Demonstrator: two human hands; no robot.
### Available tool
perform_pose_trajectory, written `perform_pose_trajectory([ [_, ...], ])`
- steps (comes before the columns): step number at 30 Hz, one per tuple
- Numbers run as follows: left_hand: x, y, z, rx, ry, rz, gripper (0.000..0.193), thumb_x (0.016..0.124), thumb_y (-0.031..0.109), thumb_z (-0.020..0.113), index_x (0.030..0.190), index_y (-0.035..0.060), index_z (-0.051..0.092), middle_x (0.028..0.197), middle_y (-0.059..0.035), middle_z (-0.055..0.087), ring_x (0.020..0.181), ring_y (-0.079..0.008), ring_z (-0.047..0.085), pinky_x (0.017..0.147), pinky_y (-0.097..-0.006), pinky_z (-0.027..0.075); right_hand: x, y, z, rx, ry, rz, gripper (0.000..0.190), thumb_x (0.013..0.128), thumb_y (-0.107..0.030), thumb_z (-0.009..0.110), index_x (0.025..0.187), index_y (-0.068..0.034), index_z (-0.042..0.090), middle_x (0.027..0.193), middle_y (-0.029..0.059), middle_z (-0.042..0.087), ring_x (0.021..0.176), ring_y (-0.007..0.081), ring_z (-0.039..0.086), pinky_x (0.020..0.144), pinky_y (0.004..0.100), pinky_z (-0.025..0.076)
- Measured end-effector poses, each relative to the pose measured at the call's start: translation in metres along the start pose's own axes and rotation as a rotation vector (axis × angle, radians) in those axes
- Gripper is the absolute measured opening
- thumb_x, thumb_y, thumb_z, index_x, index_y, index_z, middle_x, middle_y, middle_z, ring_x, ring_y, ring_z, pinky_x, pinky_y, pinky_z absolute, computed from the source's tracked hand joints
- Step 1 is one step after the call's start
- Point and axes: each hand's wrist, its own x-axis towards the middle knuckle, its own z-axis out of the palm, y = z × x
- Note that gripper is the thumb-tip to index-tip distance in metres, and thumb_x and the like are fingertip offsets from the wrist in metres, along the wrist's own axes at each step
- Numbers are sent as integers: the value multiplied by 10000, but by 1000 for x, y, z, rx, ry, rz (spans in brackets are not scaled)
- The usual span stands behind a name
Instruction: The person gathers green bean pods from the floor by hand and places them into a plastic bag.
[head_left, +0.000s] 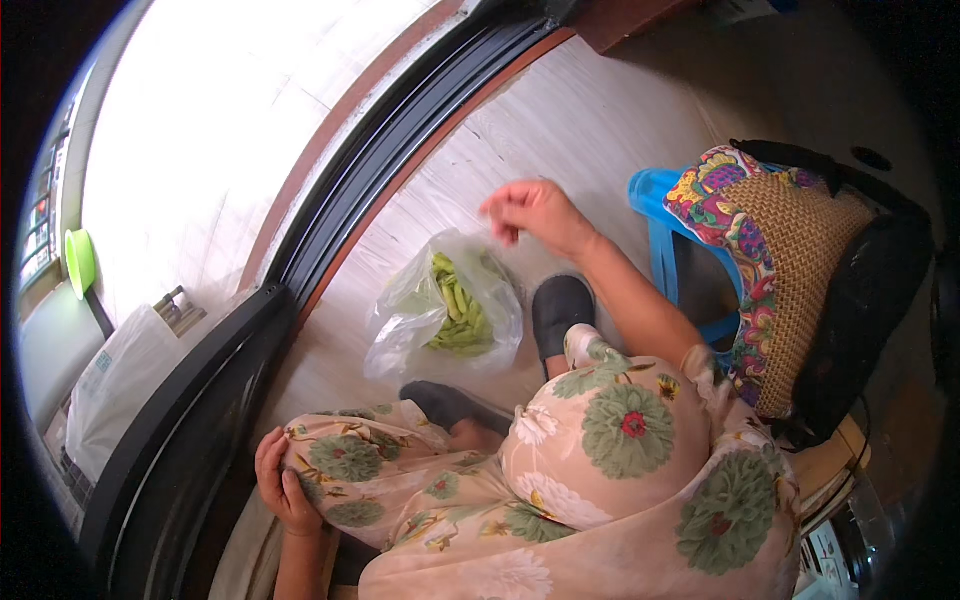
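Observation:
A clear plastic bag (397, 330) stands with its mouth open on the wood-look floor (480, 157), and green bean-like pods (463, 319) fill part of it. Just above the bag's upper right edge is my right hand (536, 214), slightly blurred, its fingers bent; whether something small is between them cannot be told. My left hand (287, 480) rests against my knee, over the flower-patterned cloth (420, 465), and nothing shows in it. Two dark shoes (564, 307) are on the floor close to the bag.
On the right, a blue plastic stool (660, 195) stands beside a woven bag (802, 262) with colourful patterned trim and a black bag. A black sliding-door track (420, 135) curves across the left. Beyond it are a white plastic bag (127, 390) and a green basin (79, 262).

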Motion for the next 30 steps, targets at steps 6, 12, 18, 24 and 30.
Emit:
perform_pose_trajectory([
  [6,3,2,-1,15,-43,-30,407,961,235,449,1198,-54,609,1311,-243,572,1230,-346,545,1083,-451,381,-27,-21,70,-333,-757,-287,210,938,-172,640,985,2,747,934,82,737,827,134,685,737,265,534],
  [12,-3,-1,-1,15,-18,-7,397,969,217,452,1190,-72,610,1301,-253,569,1193,-346,561,1038,-435,415,-12,-38,34,187,-413,-13,184,979,-124,568,1006,2,699,973,47,715,901,117,645,827,275,506],
  [18,0,-3,0,46,-33,16,415,973,238,444,1200,-70,605,1300,-255,566,1193,-360,556,1042,-452,415,48,10,-20,-503,456,-346,163,898,-52,530,965,-38,678,822,85,681,780,156,651,738,335,532],
  [24,-2,-1,2,21,-18,-10,421,983,246,432,1205,-69,602,1301,-250,566,1196,-356,554,1049,-458,409,58,15,-100,-330,977,-437,220,880,13,497,1030,-38,649,869,131,690,824,272,669,780,384,536],
  [30,1,1,1,33,-39,-10,422,981,246,429,1206,-66,603,1307,-250,566,1198,-357,556,1051,-456,409,50,23,-156,-1010,1409,-648,363,849,24,504,1196,3,605,1262,193,580,1197,375,520,1051,440,409],
])
